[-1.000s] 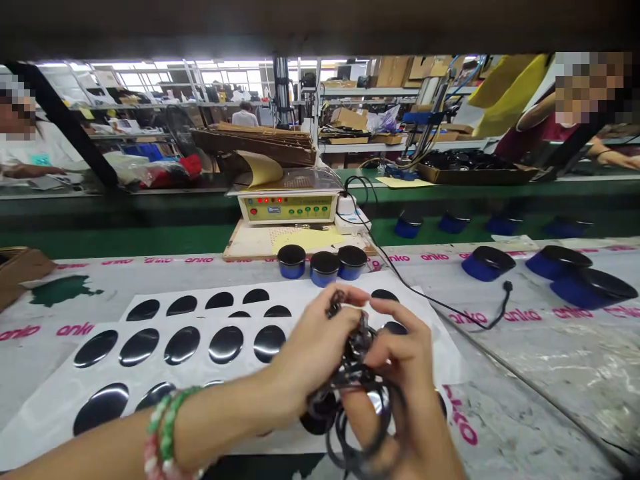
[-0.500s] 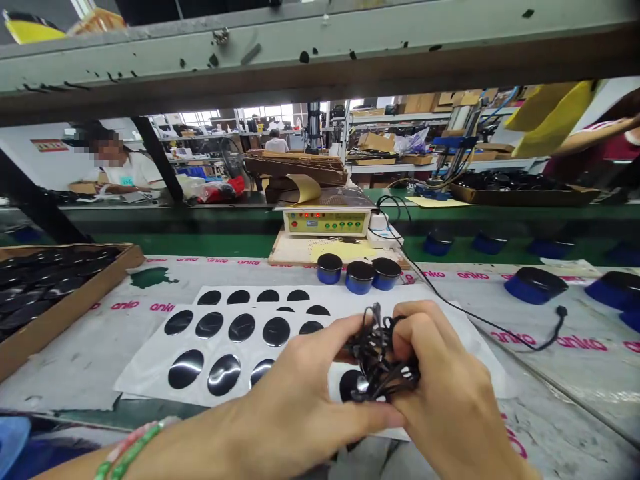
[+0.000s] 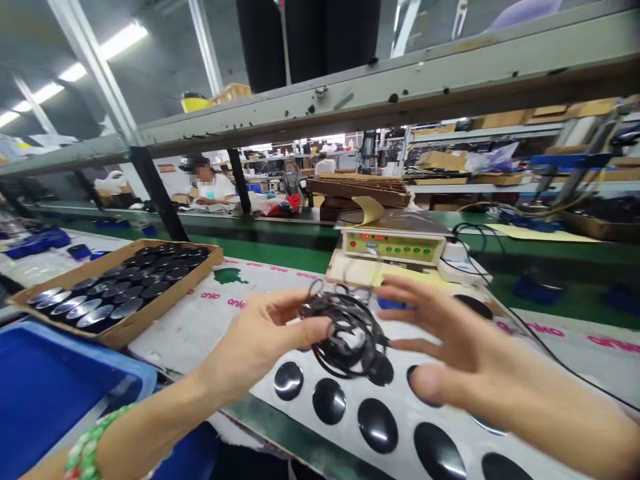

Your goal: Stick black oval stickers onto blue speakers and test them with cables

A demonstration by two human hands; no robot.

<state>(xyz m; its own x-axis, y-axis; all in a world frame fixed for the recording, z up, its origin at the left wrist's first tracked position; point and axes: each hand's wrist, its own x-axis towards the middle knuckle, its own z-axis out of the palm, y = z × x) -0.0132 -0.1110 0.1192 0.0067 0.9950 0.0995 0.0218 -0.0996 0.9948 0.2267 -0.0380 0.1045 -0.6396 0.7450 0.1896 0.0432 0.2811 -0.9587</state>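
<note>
Black cables [image 3: 369,333] in left fingers [image 3: 313,331], disc-dotted sheet [image 3: 406,407] below, shelves [image 3: 465,189] beyond

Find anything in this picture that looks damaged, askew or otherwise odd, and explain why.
The white covering has a ragged green patch beside the cardboard box; it looks torn, since its edges are jagged.

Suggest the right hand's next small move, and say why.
Probably close the right hand on the cables' free side. Only the left hand pinches them, their loops hang loose above the sheet, and the right hand's fingers are spread close beside them.
</note>
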